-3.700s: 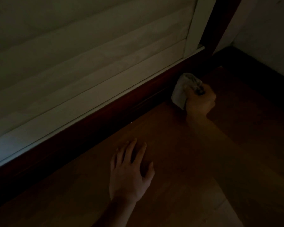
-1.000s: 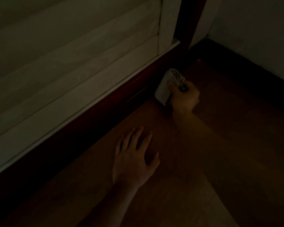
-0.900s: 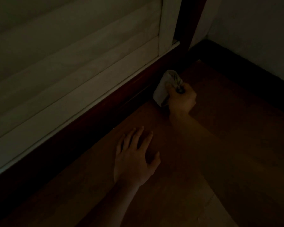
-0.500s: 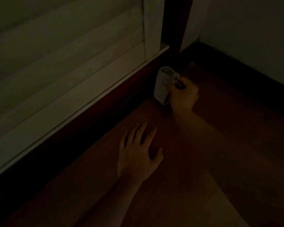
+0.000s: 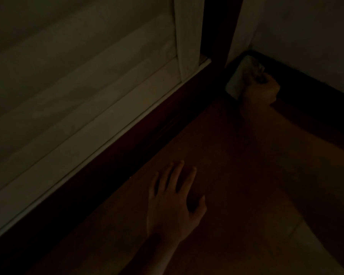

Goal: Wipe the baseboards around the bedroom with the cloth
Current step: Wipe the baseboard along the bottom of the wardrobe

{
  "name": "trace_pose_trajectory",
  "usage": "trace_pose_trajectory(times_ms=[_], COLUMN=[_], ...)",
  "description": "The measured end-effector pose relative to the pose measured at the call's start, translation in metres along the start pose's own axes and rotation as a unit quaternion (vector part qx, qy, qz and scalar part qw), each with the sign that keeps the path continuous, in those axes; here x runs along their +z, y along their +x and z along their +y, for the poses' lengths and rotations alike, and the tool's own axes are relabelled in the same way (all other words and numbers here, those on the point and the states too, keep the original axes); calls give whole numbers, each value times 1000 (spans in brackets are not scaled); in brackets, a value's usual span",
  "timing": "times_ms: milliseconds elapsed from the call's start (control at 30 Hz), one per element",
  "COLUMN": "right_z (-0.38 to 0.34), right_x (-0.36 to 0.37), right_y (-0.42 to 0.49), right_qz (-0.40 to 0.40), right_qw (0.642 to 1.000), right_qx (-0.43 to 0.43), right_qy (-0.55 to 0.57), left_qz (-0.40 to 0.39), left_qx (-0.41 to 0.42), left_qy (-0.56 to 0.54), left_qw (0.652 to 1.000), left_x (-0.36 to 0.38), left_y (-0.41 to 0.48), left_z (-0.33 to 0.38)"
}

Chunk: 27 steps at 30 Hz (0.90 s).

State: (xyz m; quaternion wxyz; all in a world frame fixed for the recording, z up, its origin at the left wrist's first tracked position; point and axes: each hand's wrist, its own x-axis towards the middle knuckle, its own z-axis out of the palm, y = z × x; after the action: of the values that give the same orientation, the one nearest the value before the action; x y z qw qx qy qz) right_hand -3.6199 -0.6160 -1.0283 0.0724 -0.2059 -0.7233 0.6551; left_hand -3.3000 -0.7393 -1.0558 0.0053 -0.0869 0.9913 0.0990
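The room is very dim. My right hand [image 5: 261,90] grips a pale folded cloth [image 5: 239,79] and holds it against the dark baseboard [image 5: 314,84] in the far corner, where the right wall meets the dark door frame. A second stretch of dark reddish baseboard [image 5: 127,147] runs diagonally under the pale panelled surface on the left. My left hand [image 5: 174,203] lies flat on the wooden floor with its fingers spread, well short of the cloth.
A pale panelled door or wardrobe front [image 5: 77,86] fills the upper left. A dark vertical frame post [image 5: 216,32] stands beside the corner. A light wall [image 5: 306,32] rises at the right. Wooden floor [image 5: 236,175] spreads below.
My right hand has carried the cloth rightward and farther away, past the dark frame post into the corner. The left hand stays planted on the floor.
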Motion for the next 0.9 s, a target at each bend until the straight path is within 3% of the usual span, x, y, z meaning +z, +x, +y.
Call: trace_pose_trajectory(times_ms=[67, 167, 300, 500, 600, 767, 900], right_z=[4, 14, 29, 46, 42, 32, 35], right_x=[0, -3, -2, -3, -3, 5, -3], right_y=[-19, -56, -101, -142, -143, -142, -161], right_qz=[5, -63, -92, -165, -157, -76, -151], right_qw=[1000, 997, 993, 985, 986, 992, 986], right_qx=[-18, -30, -27, -28, -12, 31, 28], right_qy=[6, 35, 69, 51, 55, 98, 62], left_qz=[1, -1, -3, 7, 10, 7, 8], left_qx=[0, -1, 1, 2, 1, 3, 6], left_qy=[-5, -9, -10, -11, -15, -20, -24], left_qw=[1000, 1000, 1000, 1000, 1000, 1000, 1000], left_x=[-1, -2, -2, -1, -1, 0, 1], left_y=[0, 0, -1, -1, -2, -1, 0], left_z=[0, 1, 1, 1, 1, 0, -1])
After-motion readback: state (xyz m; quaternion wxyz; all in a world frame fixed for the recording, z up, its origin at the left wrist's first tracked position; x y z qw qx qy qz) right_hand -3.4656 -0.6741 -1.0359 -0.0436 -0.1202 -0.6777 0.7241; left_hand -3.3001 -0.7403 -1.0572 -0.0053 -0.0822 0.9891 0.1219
